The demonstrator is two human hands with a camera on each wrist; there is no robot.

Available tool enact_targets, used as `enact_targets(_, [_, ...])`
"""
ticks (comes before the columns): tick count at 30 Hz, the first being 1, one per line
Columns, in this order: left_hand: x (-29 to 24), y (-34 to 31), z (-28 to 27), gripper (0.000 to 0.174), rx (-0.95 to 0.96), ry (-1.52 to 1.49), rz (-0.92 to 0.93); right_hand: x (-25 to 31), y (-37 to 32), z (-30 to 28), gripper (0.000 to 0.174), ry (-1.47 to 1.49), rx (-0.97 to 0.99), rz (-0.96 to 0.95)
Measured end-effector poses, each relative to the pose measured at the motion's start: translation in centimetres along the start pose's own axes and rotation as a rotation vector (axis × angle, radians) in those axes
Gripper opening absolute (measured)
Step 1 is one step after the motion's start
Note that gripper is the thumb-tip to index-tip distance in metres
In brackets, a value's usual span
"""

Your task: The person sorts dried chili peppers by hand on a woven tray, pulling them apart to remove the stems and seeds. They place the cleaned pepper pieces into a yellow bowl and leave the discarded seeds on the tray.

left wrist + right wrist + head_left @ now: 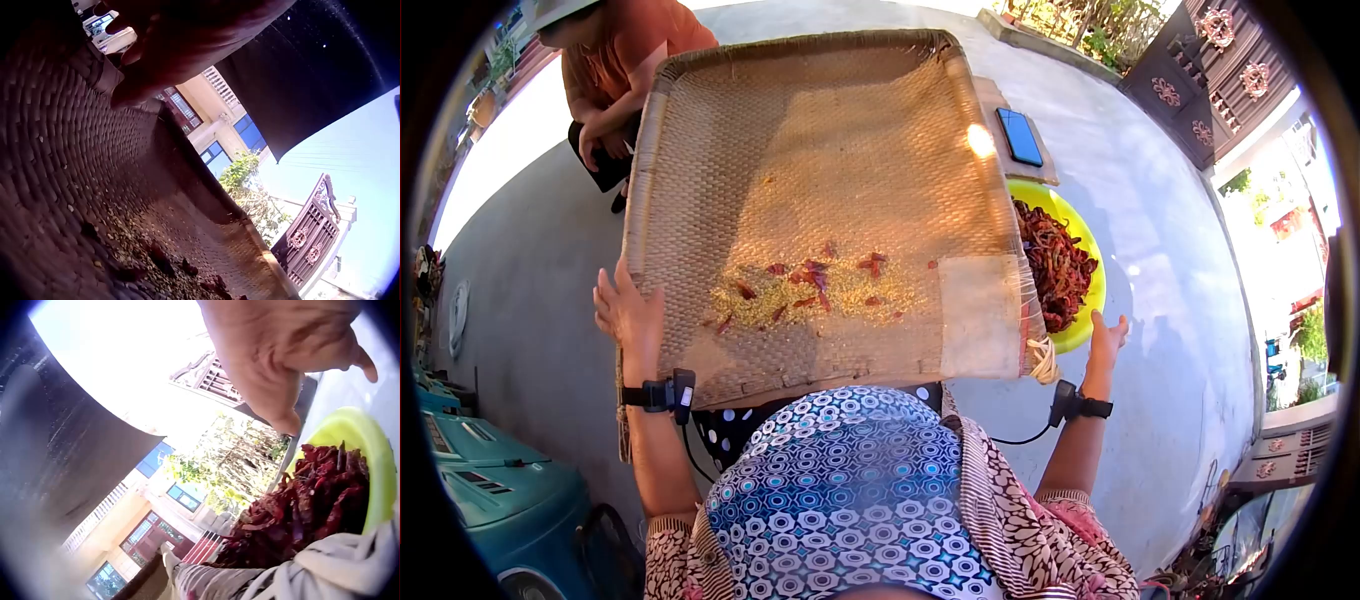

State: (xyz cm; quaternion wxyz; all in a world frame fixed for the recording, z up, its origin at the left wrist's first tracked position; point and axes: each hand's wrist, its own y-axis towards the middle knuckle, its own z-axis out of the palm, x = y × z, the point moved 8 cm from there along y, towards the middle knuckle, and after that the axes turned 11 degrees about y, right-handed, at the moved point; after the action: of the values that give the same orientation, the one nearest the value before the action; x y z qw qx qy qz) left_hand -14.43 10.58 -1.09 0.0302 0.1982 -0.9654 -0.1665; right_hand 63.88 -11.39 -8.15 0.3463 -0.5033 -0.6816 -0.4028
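Note:
A large woven winnowing tray (800,180) lies in front of the body, with pale yellow seeds (880,300) and a few dried red chilli pieces (815,272) on its near half. At the tray's left rim is my left hand (632,318), fingers spread and pointing forward; the left wrist view shows the hand (181,50) over the weave. My right hand (1104,348) is off the tray's right side, beside a yellow basin (1097,275) heaped with dried red chillies (1055,265). Its fingers are loosely extended and hold nothing; the right wrist view shows the hand (275,350) above the basin.
A blue phone (1020,137) rests on a board beyond the basin. Cloth strips (1043,360) are tied at the tray's near right corner. Another person (615,80) sits at the far left. A teal machine (500,480) stands at the near left.

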Motion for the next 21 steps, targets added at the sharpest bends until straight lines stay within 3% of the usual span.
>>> enact_targets(3, [2.1,0.9,2.6,0.076,0.103,-0.104,-0.029,-2.0,-6.3,2.6,0.054,0.71,0.784,0.705])
enact_targets(6, [2.9,1.2,4.2,0.076,0.194,-0.22,-0.015,-3.9,-8.4,6.0,0.048,0.892,0.89,0.831])
enact_targets(9, [2.7,1.2,3.7,0.073,0.141,-0.198,0.005,-6.7,-7.7,7.1,0.041,0.881,0.902,0.901])
enact_targets(15, [2.5,1.0,3.2,0.068,0.127,-0.228,-0.017,-9.9,-5.3,7.5,0.033,0.984,0.878,0.817])
enact_targets(21, [2.8,1.4,3.8,0.07,0.14,-0.236,-0.02,-10.1,-5.1,4.8,0.036,1.132,0.63,0.785])
